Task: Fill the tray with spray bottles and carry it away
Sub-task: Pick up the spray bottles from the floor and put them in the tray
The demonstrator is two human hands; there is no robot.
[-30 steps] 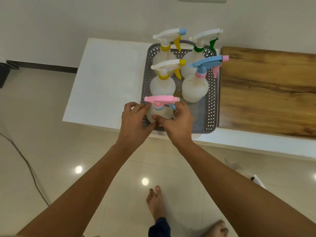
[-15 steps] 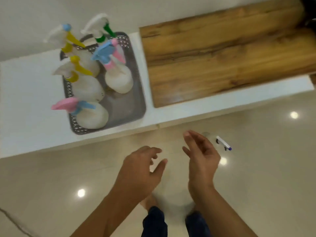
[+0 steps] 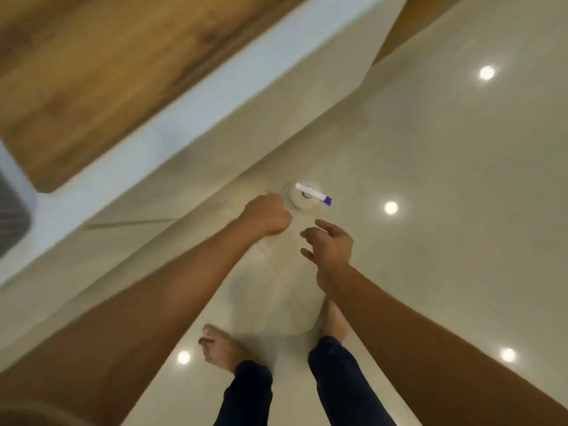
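A translucent spray bottle (image 3: 302, 202) with a white head and a purple nozzle tip stands on the cream floor tiles, just in front of the white bench. My left hand (image 3: 266, 215) is curled right against the bottle's left side; motion blur hides whether the fingers grip it. My right hand (image 3: 329, 245) hovers a little below and right of the bottle, fingers apart and holding nothing. Only a dark corner of the grey perforated tray (image 3: 12, 210) shows at the far left edge, on the bench; the bottles in it are out of frame.
The white bench (image 3: 159, 130) runs diagonally across the upper left, with a wooden board (image 3: 92, 75) on top. My bare feet (image 3: 219, 348) and dark trouser legs stand on the glossy floor below the hands. Ceiling lights reflect in the tiles.
My view has swung down and right, so the tray has left the frame except for a corner. Both hands have dropped toward the floor, and the left hand has reached the bottle there.
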